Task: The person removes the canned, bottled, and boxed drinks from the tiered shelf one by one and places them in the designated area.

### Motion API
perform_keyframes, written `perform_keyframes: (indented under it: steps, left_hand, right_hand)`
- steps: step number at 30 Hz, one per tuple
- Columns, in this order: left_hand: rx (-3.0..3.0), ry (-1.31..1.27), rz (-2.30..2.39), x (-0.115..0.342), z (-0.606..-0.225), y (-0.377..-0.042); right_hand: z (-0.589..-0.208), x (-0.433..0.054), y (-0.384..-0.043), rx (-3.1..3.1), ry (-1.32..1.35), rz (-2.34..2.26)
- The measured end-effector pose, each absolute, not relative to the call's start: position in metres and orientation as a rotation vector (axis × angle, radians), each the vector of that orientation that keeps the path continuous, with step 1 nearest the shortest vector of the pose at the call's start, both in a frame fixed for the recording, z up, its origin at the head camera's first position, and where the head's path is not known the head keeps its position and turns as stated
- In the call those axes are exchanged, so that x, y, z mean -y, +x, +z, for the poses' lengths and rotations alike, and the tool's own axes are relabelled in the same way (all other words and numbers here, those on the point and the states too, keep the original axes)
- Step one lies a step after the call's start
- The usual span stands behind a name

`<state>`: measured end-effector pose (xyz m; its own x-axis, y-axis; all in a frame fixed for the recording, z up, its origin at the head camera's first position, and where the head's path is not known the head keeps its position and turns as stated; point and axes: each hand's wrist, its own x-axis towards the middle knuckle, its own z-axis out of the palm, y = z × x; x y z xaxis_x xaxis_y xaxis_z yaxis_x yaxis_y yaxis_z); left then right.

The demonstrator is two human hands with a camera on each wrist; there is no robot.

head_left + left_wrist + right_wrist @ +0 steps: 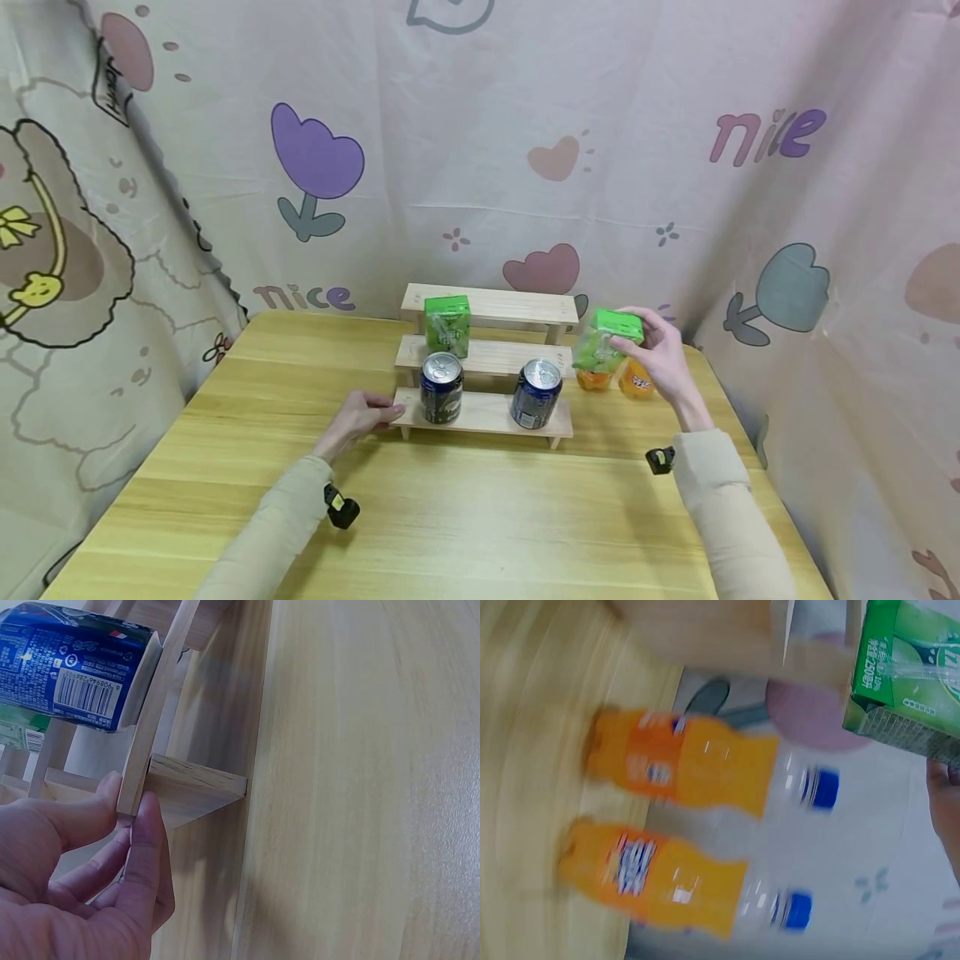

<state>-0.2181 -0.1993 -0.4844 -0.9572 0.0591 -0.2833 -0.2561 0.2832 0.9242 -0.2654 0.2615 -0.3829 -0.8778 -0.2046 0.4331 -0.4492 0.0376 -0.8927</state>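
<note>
My left hand (362,422) pinches the left end of the lowest step of a small wooden three-step rack (483,410); in the left wrist view thumb and fingertips squeeze the board (142,761) from both faces. My right hand (660,354) holds a green juice carton (609,337) in the air at the rack's right side, level with the middle step. Another green carton (447,327) stands at the left of the middle step. Two dark blue cans, a left can (442,388) and a right can (537,394), stand on the lowest step.
Two bottles of orange drink with blue caps, one nearer the rack (682,761) and one farther right (652,877), stand on the table right of the rack, partly hidden in the head view. A printed curtain (450,167) hangs behind the wooden table (480,517).
</note>
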Motion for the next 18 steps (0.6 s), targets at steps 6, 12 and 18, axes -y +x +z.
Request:
perform_keyframes:
  steps: [6,12,18]
  left_hand:
    - [-2.268,-0.11,1.789,0.202,-0.483,-0.217]
    - [-2.257,-0.089,1.798,0.204,-0.483,-0.217]
    - [-2.285,-0.155,1.751,0.2,-0.483,-0.218]
  right_hand:
    - [-0.389,-0.296,-0.254,2.129,0.656,1.933]
    - [-0.396,-0.323,-0.243,2.218,0.59,1.878]
    - [-0.411,-0.345,-0.241,2.301,0.525,1.861]
